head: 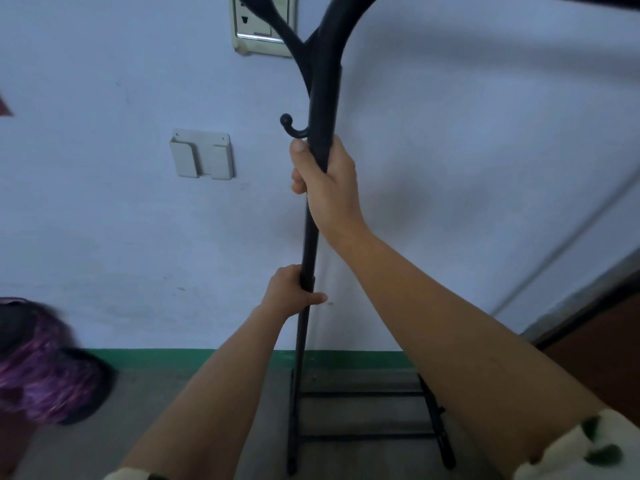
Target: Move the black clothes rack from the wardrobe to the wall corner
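The black clothes rack (311, 233) stands upright right in front of me, close to a pale wall. Its thin pole runs from a forked top at the frame's upper edge down to a barred base frame (363, 415) on the grey floor. A small hook (292, 128) sticks out to the left of the pole. My right hand (327, 181) is wrapped around the pole just below that hook. My left hand (292, 292) grips the pole lower down, about halfway to the floor.
A wall socket (265, 26) and a small white wall holder (202, 154) sit left of the pole. A green skirting strip (156, 358) runs along the wall's foot. A blurred purple and black object (45, 365) lies at the left. A dark brown panel (602, 348) stands at the right.
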{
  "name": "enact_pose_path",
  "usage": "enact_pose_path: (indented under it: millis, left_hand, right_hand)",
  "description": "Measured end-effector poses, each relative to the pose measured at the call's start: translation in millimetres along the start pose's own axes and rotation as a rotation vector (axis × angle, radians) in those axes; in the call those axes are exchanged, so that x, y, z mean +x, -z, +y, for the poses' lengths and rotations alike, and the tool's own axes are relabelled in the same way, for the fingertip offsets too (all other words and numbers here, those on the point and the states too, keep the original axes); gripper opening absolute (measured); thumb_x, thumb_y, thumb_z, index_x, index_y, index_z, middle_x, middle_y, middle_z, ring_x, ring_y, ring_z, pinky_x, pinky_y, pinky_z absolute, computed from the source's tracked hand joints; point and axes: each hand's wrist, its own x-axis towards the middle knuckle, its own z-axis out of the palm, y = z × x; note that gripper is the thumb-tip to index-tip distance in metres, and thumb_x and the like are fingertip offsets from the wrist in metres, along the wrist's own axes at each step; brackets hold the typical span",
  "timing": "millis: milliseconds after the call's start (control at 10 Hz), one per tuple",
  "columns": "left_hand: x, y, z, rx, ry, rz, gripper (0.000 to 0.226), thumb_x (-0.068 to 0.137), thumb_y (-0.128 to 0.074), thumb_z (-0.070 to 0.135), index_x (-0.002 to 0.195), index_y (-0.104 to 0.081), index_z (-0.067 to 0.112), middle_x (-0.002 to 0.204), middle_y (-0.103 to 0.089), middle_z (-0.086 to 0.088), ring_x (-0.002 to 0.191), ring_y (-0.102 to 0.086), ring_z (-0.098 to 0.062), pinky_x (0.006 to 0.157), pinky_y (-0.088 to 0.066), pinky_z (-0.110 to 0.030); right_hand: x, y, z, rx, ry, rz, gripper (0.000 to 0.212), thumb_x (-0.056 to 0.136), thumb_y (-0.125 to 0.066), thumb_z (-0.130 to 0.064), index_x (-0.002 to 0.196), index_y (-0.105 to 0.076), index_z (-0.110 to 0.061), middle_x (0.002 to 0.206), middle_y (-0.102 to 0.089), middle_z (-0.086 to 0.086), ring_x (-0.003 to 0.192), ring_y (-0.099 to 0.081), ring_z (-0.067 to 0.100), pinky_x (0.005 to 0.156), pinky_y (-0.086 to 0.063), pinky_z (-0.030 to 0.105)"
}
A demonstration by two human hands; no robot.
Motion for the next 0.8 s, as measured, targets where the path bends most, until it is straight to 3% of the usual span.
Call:
enact_pose_path:
  millis: [200, 300, 400, 500, 600, 700, 800]
  left_hand:
    - [-13, 5, 9, 0.03, 0.001, 0.064, 0.038, 0.065, -0.083, 0.033, 0.084, -0.052, 0.02, 0.074, -0.057, 0.008, 0.072, -0.059, -0.016, 0.061, -0.044, -0.024]
    - [-22, 11, 14, 0.042, 0.024, 0.06, 0.047, 0.066, -0.082, 0.037, 0.101, -0.057, 0.018, 0.089, -0.065, 0.003, 0.085, -0.064, -0.021, 0.069, -0.048, -0.028]
    - [-34, 22, 23, 0.182, 0.073, 0.061, 0.062, 0.07, -0.078, 0.048, 0.112, -0.057, 0.008, 0.101, -0.065, -0.005, 0.091, -0.063, -0.024, 0.073, -0.048, -0.031]
    - [-51, 34, 35, 0.395, 0.091, 0.02, 0.047, 0.076, -0.069, 0.054, 0.07, -0.052, 0.011, 0.069, -0.055, -0.001, 0.062, -0.053, -0.017, 0.055, -0.042, -0.028]
    - [-65, 38, 51, 0.457, 0.028, -0.093, 0.041, 0.083, -0.065, 0.044, 0.063, -0.054, 0.009, 0.065, -0.063, -0.007, 0.06, -0.062, -0.022, 0.059, -0.054, -0.034]
    - [-74, 32, 73, 0.383, -0.097, -0.126, 0.038, 0.085, -0.063, 0.036, 0.069, -0.068, 0.002, 0.071, -0.073, -0.011, 0.069, -0.07, -0.025, 0.074, -0.059, -0.038]
    - [-78, 14, 103, 0.325, -0.208, -0.156, 0.033, 0.088, -0.061, 0.032, 0.068, -0.067, 0.006, 0.068, -0.071, -0.006, 0.066, -0.069, -0.022, 0.075, -0.059, -0.037]
  right_hand:
    - [-1, 11, -3, -0.086, -0.033, -0.113, 0.022, 0.089, -0.057, -0.028, 0.098, -0.05, -0.009, 0.079, -0.052, 0.006, 0.072, -0.051, 0.02, 0.076, -0.05, 0.053]
    - [-4, 19, -2, -0.134, -0.081, -0.161, 0.027, 0.086, -0.061, -0.032, 0.103, -0.049, -0.015, 0.079, -0.052, -0.004, 0.072, -0.052, 0.011, 0.073, -0.048, 0.038]
    - [-9, 27, -4, -0.171, -0.125, -0.202, 0.033, 0.086, -0.064, -0.03, 0.112, -0.048, -0.018, 0.098, -0.06, -0.003, 0.089, -0.06, 0.013, 0.084, -0.05, 0.032]
    - [-15, 37, -10, -0.185, -0.144, -0.188, 0.041, 0.087, -0.064, -0.027, 0.122, -0.046, -0.016, 0.113, -0.062, 0.003, 0.1, -0.063, 0.018, 0.091, -0.051, 0.034]
    - [-26, 51, -18, -0.241, -0.162, -0.176, 0.042, 0.088, -0.064, -0.028, 0.124, -0.046, -0.017, 0.116, -0.061, 0.005, 0.1, -0.063, 0.016, 0.087, -0.048, 0.028]
    - [-38, 72, -28, -0.32, -0.147, -0.155, 0.037, 0.088, -0.063, -0.03, 0.121, -0.05, -0.018, 0.112, -0.061, 0.0, 0.097, -0.061, 0.008, 0.079, -0.045, 0.021]
    - [-51, 106, -41, -0.38, -0.131, -0.093, 0.03, 0.089, -0.062, -0.027, 0.116, -0.055, -0.016, 0.106, -0.063, -0.001, 0.094, -0.061, 0.009, 0.077, -0.047, 0.019]
